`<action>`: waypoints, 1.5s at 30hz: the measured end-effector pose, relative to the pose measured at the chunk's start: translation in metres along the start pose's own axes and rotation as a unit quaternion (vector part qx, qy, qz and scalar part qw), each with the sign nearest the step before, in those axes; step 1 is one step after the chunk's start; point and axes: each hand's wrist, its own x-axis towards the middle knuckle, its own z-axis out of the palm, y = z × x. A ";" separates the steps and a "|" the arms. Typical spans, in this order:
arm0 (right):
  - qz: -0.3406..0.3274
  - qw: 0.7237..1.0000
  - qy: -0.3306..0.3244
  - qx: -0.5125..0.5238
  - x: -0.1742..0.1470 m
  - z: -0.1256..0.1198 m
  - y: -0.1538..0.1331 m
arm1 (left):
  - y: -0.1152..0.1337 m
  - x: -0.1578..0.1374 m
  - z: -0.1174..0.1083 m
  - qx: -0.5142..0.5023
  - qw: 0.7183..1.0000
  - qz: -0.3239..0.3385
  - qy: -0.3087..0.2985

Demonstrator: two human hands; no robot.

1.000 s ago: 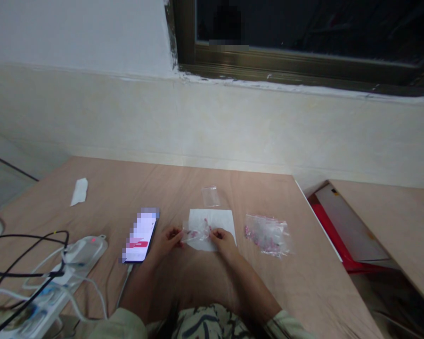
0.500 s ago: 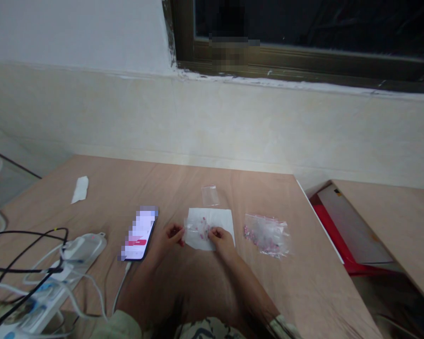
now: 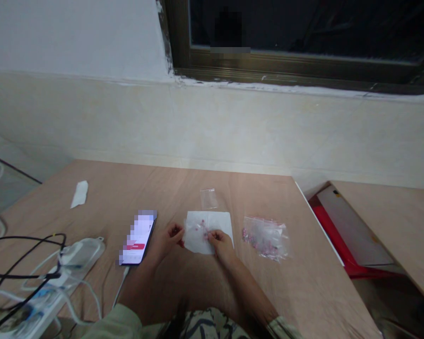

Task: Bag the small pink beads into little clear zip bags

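A sheet of white paper point(image 3: 222, 219) lies on the table in front of me. Over its left half is a small clear plastic bag point(image 3: 193, 230) with tiny pink-red pieces, too small to name. My left hand point(image 3: 173, 235) is closed in a pinch at the bag's left edge, just off the paper. My right hand point(image 3: 221, 241) pinches the bag's right side, over the paper, close to the pink-red pieces. Its fingertips hide part of the bag. Behind the paper lies a flat clear zip bag point(image 3: 208, 198). A larger clear bag of pink-red bits point(image 3: 265, 238) rests to the right.
A lit phone point(image 3: 138, 238) with a charging cable lies left of my left hand. Farther left are a white power strip point(image 3: 79, 256) with tangled cables and a scrap of white paper point(image 3: 79, 194). A wall point(image 3: 198, 127) and window stand behind the table.
The view has tilted up slightly, so the table things sit a little lower. My hands keep almost the same pinch; the pink-red pieces in the small bag have shifted slightly.
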 end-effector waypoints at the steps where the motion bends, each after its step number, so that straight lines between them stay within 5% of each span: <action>1: -0.001 1.000 -0.003 0.004 0.000 0.000 -0.001 | -0.002 0.000 0.000 -0.001 1.000 0.003 0.001; 11: 0.000 1.000 -0.011 0.015 -0.003 -0.001 -0.003 | -0.014 -0.003 0.004 -0.027 1.000 0.015 -0.005; 20: 0.015 0.999 -0.012 0.028 -0.005 -0.001 -0.005 | 0.006 0.004 0.019 -0.041 0.994 -0.092 -0.036; 26: 0.010 0.998 -0.009 0.057 -0.002 0.000 0.000 | 0.003 0.016 0.022 0.020 0.996 -0.057 -0.068; 33: 0.010 0.998 -0.008 0.059 -0.003 0.000 -0.003 | -0.009 0.018 0.024 0.043 0.997 -0.046 -0.036; 45: 0.016 0.996 -0.013 0.087 -0.004 -0.001 -0.006 | 0.000 0.014 0.025 0.009 0.999 -0.031 -0.030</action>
